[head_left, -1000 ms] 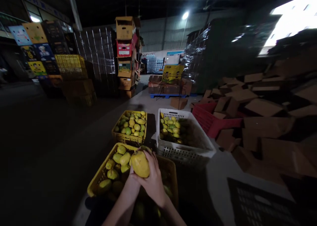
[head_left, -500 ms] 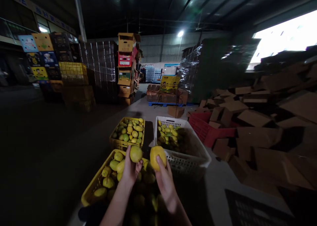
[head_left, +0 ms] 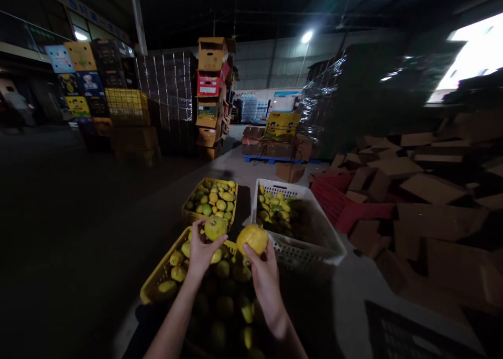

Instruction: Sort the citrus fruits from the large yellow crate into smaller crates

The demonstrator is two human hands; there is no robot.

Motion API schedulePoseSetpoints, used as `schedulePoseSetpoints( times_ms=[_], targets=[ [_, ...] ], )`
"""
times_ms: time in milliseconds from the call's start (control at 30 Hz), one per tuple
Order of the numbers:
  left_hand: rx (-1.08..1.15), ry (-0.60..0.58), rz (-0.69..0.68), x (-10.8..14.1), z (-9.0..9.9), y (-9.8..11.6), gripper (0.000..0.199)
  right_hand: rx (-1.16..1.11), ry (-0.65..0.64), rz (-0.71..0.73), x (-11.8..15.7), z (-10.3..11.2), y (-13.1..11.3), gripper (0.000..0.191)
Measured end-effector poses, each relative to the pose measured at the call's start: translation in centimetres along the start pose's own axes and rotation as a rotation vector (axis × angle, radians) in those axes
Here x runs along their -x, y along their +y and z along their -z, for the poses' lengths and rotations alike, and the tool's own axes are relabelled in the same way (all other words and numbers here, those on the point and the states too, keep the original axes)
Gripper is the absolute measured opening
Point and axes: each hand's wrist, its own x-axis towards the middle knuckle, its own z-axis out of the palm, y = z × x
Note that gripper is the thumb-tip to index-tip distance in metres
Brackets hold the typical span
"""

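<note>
My left hand (head_left: 203, 251) is closed round a greenish-yellow lemon (head_left: 215, 227), with the thumb along its lower side. A deeper yellow lemon (head_left: 252, 238) sits in my right hand (head_left: 265, 270), the thumb across its near face. Both fruits are held apart from each other, above the near yellow crate (head_left: 154, 287), whose load of lemons falls partly into shadow. Just beyond it stands a smaller-looking yellow crate (head_left: 189, 220) full of green and yellow lemons. On the right is a white crate (head_left: 334, 250) with lemons in it, its right side dark.
A red crate (head_left: 338, 207) leans among a heap of flattened cardboard (head_left: 432, 222) at the right. Stacked cartons (head_left: 210, 86) and wrapped pallets (head_left: 167, 102) stand farther back. A black crate (head_left: 416, 330) lies at the lower right, and a person (head_left: 19, 105) is at the far left.
Both lemons have been turned in my hands. My left fingers have shifted round the greenish one, and the right lemon now lies more sideways. The view has swung slightly left.
</note>
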Motion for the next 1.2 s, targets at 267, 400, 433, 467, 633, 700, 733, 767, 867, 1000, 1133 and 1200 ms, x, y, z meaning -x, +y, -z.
schedulePoseSetpoints(
  times_ms=[267,400,433,467,633,700,733,767,867,1000,1133,1200],
  targets=[
    [-0.305,-0.010,-0.285,0.6,1.4,0.2,0.060,0.222,0.076,0.210,-0.2,-1.1,0.4,0.073],
    [-0.331,-0.015,-0.302,0.8,1.7,0.2,0.060,0.264,0.089,0.258,0.1,-1.5,0.6,0.071],
    [-0.330,-0.014,-0.302,0.8,1.7,0.3,0.060,0.268,0.091,0.258,0.1,-1.5,0.6,0.071],
    [-0.327,-0.010,-0.305,0.8,1.6,0.3,0.060,0.267,0.092,0.253,0.1,-1.5,0.7,0.071],
    [-0.295,0.068,-0.286,0.8,1.2,0.9,0.060,0.185,0.100,0.176,0.1,-1.4,0.3,0.075],
    [-0.186,0.092,-0.161,0.7,1.0,1.3,0.062,0.086,0.060,0.075,0.3,-1.4,-0.2,0.072],
    [-0.092,0.083,-0.060,0.6,0.9,1.6,0.062,0.025,0.032,0.009,0.5,-1.4,-0.6,0.068],
    [0.020,0.062,0.065,0.5,0.9,1.9,0.059,-0.037,0.000,-0.058,0.6,-1.4,-1.0,0.064],
    [0.334,-0.022,0.479,0.2,0.7,2.9,0.043,-0.181,-0.087,-0.205,0.9,-1.3,-1.9,0.057],
    [0.577,-0.086,0.709,0.3,0.1,3.8,0.028,-0.242,-0.156,-0.321,0.6,-0.8,-2.2,0.061],
    [0.676,-0.128,0.777,0.6,-0.6,4.0,0.034,-0.268,-0.155,-0.367,0.5,-0.2,-2.2,0.053],
    [0.699,-0.123,0.801,0.6,-0.8,4.0,0.035,-0.271,-0.139,-0.364,0.5,0.1,-2.4,0.050]
  ],
)
